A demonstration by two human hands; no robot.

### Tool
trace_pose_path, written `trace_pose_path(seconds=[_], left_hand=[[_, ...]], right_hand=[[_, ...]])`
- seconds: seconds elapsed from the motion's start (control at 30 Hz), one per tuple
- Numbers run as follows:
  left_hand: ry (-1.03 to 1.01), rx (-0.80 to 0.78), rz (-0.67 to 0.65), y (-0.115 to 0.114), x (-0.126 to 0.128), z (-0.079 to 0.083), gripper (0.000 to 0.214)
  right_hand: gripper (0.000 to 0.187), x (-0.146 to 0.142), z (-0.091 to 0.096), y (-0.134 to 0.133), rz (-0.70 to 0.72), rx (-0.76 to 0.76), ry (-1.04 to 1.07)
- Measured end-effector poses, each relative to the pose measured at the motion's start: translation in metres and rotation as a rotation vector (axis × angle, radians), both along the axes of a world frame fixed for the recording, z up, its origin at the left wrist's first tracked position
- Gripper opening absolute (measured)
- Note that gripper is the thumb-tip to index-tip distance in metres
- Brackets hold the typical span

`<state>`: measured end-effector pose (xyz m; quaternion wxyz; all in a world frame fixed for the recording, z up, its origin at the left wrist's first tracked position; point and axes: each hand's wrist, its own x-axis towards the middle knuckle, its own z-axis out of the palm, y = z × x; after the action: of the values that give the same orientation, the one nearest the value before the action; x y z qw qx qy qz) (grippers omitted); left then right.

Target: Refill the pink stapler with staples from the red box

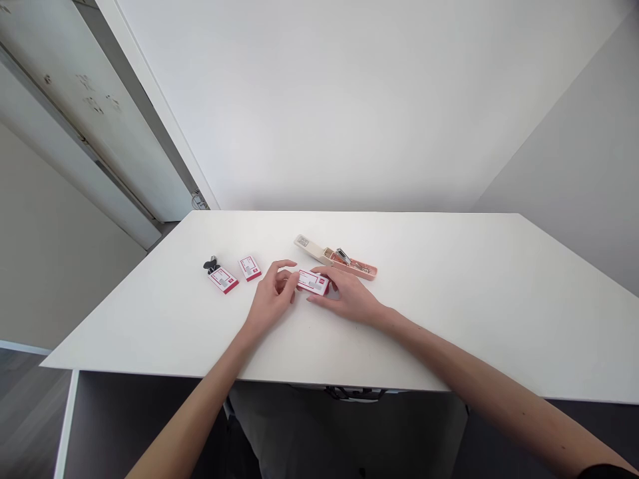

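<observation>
Near the middle of the table I see a small white-and-red cardboard box point(313, 282) between my hands. My right hand point(349, 294) has it by the right end, thumb on the near side and fingers over the far side. The curled fingers and thumb of my left hand point(273, 293) close on its left end. Just beyond my right hand lies an opened long case point(353, 267), a cream lid to the left and a pink tray to the right. Inside the tray is a shiny metal piece point(343, 255), too small to name surely.
Left of my hands, a similar white-and-red box point(249, 267) lies on the white table point(449, 293). Further left is another such box point(223, 280), with a black binder clip point(212, 265) at its far end. A white wall point(349, 100) rises behind the table.
</observation>
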<state>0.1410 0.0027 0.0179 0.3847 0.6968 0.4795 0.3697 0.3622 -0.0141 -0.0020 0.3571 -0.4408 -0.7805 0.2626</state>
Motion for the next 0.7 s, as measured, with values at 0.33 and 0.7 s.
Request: trace_pose_path(seconds=[0.33, 0.7], left_hand=[[0.017, -0.001, -0.019, 0.003, -0.004, 0.000, 0.047], [0.018, 0.043, 0.058, 0.000, -0.012, 0.003, 0.049]], right_hand=[[0.062, 0.002, -0.002, 0.003, 0.110, -0.126, 0.175], [0.058, 0.006, 0.004, -0.002, 0.134, -0.145, 0.149]])
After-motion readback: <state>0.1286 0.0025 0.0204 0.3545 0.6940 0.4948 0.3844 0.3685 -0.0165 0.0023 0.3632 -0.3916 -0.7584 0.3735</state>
